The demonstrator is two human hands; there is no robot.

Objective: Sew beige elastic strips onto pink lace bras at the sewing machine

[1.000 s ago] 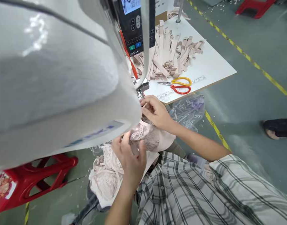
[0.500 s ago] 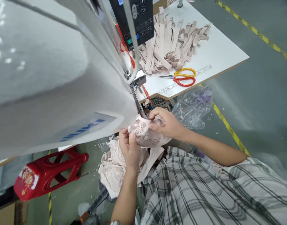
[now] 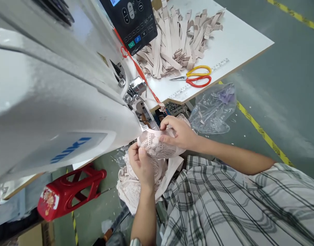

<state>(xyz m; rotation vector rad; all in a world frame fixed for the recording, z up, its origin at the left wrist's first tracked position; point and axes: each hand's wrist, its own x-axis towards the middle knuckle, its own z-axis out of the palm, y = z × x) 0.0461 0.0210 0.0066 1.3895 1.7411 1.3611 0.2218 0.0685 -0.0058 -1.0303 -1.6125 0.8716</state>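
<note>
A pale pink lace garment [image 3: 163,147], rounded like a bra cup, is stretched between my hands below the sewing machine's metal arm [image 3: 148,114]. My left hand [image 3: 142,165] pinches its left edge between thumb and fingers. On the other side my right hand [image 3: 177,134] grips the upper edge, thumb in front, close to the tip of the metal arm. The garment's top edge lies at that tip; whether it is under the needle is hidden by the white sewing machine head [image 3: 77,112]. More pale lace fabric [image 3: 128,184] hangs in a heap below my left hand.
Scissors with yellow and red handles [image 3: 198,77] lie on the white table [image 3: 239,44] beside a pile of beige fabric strips [image 3: 169,44]. A control panel [image 3: 132,25] stands above. A clear plastic bag [image 3: 213,109] hangs at right; a red stool [image 3: 72,191] is lower left.
The view has shifted, showing more of the machine's needle area and control panel. Both hands keep their hold on the lace garment, which sits nearly the same against the metal arm.
</note>
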